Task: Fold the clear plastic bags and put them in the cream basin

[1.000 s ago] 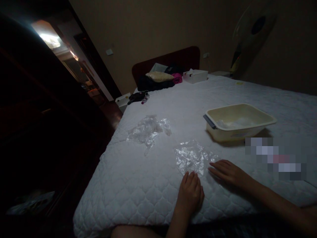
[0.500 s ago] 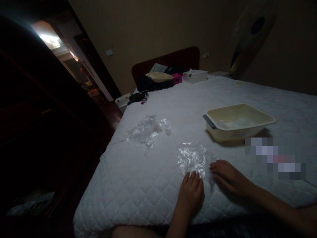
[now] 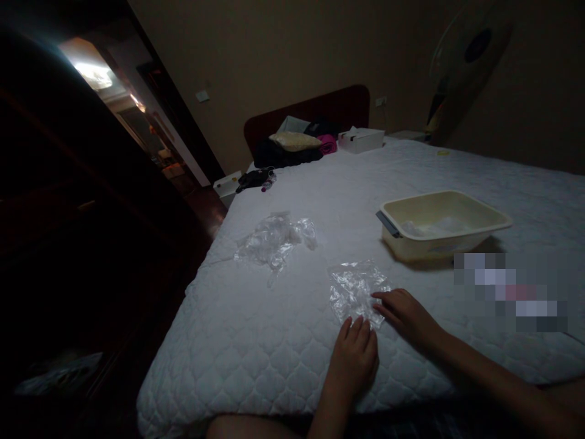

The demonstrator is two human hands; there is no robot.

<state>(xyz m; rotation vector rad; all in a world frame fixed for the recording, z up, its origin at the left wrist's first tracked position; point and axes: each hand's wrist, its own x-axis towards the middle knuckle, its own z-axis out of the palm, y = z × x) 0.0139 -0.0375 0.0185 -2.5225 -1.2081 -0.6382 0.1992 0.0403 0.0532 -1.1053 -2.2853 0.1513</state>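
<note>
A clear, crinkled plastic bag (image 3: 354,292) lies spread on the white quilted bed in front of me. My left hand (image 3: 356,350) rests on its near edge, fingers stretched out and palm down. On the bag's right side, my right hand (image 3: 406,314) touches the film with its fingertips; a small gap shows between thumb and fingers. Farther left lies a crumpled heap of clear plastic (image 3: 274,241), apart from both hands.
A cream plastic basin (image 3: 439,244) with a grey handle holds some clear plastic, right of the bag. A blurred-out item (image 3: 512,292) lies near it. Clothes and a pillow (image 3: 295,142) are piled by the headboard (image 3: 320,103), beside a white box (image 3: 363,141). A fan (image 3: 475,49) stands behind.
My right hand has moved left from the bag's right edge onto its surface, and that edge now reaches less far right. My left hand stays in place.
</note>
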